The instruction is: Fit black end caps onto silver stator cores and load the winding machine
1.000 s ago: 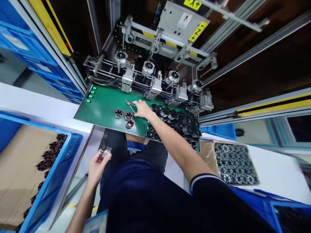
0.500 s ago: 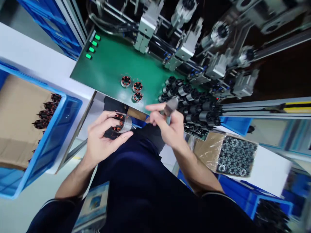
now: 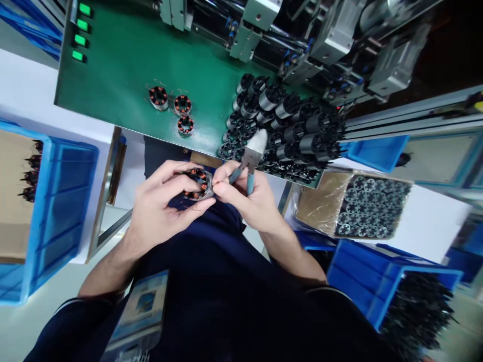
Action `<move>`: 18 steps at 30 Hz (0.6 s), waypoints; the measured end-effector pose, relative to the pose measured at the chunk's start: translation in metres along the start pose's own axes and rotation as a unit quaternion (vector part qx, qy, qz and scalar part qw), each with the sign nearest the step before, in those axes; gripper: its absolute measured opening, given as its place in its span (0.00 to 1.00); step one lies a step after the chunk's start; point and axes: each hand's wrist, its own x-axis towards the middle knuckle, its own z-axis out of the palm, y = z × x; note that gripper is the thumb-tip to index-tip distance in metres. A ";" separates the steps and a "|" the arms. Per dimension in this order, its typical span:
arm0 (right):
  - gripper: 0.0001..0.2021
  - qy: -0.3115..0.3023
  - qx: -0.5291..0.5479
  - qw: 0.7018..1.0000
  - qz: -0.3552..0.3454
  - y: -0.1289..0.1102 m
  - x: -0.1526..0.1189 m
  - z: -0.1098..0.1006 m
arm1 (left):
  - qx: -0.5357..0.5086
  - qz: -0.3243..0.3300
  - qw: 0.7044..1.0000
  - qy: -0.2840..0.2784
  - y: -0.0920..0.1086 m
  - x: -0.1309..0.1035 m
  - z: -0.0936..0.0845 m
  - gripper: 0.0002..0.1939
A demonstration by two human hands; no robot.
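Observation:
My left hand [image 3: 162, 201] is closed around a wound motor stator [image 3: 198, 183], a metal ring with copper coils and black insulation. Its coil side faces up toward me. In my right hand [image 3: 251, 201] lies a pair of cutting pliers [image 3: 252, 153] with blue-grey handles, the jaws pointing away from me. The right thumb and forefinger pinch together at the stator's right edge; whether a wire is between them is too small to tell. Three more wound stators, one of them a stator [image 3: 158, 97] with loose wire ends, stand on the green work surface [image 3: 121, 65].
Stacked black-and-metal stator cores [image 3: 287, 108] cover the right of the work surface below the machine clamps [image 3: 260, 20]. A carton of cores [image 3: 373, 206] sits farther right, above a blue bin of black parts [image 3: 418, 311]. At left stands a blue crate [image 3: 64, 186].
My right hand has come left to the stator and now touches it. The stator has turned so its coil face points up more. The view has shifted.

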 end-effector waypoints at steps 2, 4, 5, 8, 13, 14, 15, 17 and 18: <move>0.25 -0.063 0.007 0.996 0.059 -0.008 -0.005 -0.015 | 0.012 0.008 1.000 0.012 -0.003 -0.002 0.004 0.13; 0.23 -0.137 0.021 0.984 0.108 -0.013 -0.011 -0.030 | 0.025 0.030 0.999 0.027 -0.009 -0.004 0.008 0.13; 0.22 -0.166 0.035 0.979 0.117 -0.014 -0.015 -0.036 | 0.027 0.041 0.998 0.035 -0.012 -0.005 0.009 0.14; 0.16 -0.212 0.112 0.967 0.082 -0.010 -0.026 -0.046 | -0.034 0.045 0.997 0.056 -0.019 -0.011 0.016 0.17; 0.15 -0.199 0.226 0.952 0.044 0.001 -0.028 -0.036 | -0.373 -0.160 0.912 0.068 -0.007 -0.022 0.042 0.20; 0.15 -0.200 0.223 0.953 0.046 0.000 -0.025 -0.033 | -0.418 -0.206 0.883 0.064 -0.004 -0.024 0.047 0.25; 0.15 -0.205 0.211 0.955 0.046 -0.002 -0.022 -0.032 | -0.437 -0.243 0.864 0.058 -0.001 -0.025 0.052 0.29; 0.15 -0.218 0.176 0.959 0.037 -0.009 -0.016 -0.032 | -0.413 -0.286 0.864 0.039 0.001 -0.026 0.058 0.36; 0.16 -0.220 0.154 0.963 0.033 -0.013 -0.014 -0.034 | -0.385 -0.295 0.874 0.033 0.000 -0.026 0.059 0.39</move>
